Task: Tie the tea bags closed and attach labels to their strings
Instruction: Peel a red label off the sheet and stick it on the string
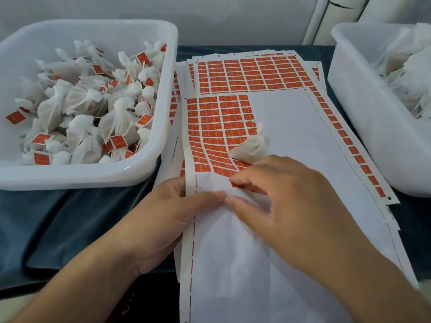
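**Peeling a label off the sheet**

A dark blue cloth (70, 220) covers the tabletop in front of me. The white backing sheet of orange rectangular labels (291, 136) lies down its middle. My left hand (168, 220) grips the sheet's left edge, thumb on top. My right hand (286, 197) pinches an orange label at the near end of the printed block, and a tied white tea bag (251, 148) rests on the sheet just beyond its fingers. The white plastic tub of tied, labelled bags (130, 173) stands at the table's left edge; another white tub of unlabelled bags (363, 127) stands at the right.
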Demonstrator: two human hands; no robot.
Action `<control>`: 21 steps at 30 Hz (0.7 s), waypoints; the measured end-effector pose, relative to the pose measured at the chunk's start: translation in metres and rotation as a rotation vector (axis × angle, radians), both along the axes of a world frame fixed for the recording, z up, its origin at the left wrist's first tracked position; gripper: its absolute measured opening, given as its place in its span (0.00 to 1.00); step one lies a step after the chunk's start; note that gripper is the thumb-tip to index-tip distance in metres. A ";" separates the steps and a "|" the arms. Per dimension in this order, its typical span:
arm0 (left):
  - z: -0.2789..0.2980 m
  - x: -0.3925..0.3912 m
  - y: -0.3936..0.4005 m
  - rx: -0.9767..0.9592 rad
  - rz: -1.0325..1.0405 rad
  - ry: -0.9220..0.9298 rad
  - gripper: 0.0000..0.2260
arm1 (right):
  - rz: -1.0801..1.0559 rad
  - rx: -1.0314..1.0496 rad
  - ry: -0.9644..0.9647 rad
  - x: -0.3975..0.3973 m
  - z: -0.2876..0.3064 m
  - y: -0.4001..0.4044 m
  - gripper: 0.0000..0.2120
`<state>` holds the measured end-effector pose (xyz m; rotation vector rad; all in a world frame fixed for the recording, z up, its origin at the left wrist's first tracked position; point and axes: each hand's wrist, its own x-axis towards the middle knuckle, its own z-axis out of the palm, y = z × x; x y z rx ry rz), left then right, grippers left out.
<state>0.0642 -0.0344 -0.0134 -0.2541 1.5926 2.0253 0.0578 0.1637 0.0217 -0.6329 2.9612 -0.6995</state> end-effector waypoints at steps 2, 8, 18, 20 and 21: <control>-0.003 0.001 -0.001 0.002 0.001 0.026 0.14 | 0.005 -0.025 0.054 0.000 -0.004 0.000 0.19; -0.007 0.002 -0.003 -0.074 -0.012 0.074 0.15 | -0.019 -0.106 0.163 -0.001 -0.010 -0.001 0.08; 0.005 0.010 -0.001 -0.414 0.068 0.212 0.16 | -0.181 -0.373 -0.022 -0.015 -0.021 0.002 0.09; 0.009 0.011 -0.001 -0.526 0.096 0.232 0.18 | -0.235 -0.515 -0.132 -0.023 -0.021 0.010 0.09; 0.011 0.011 -0.002 -0.591 0.102 0.242 0.19 | -0.257 -0.602 -0.199 -0.028 -0.020 0.015 0.09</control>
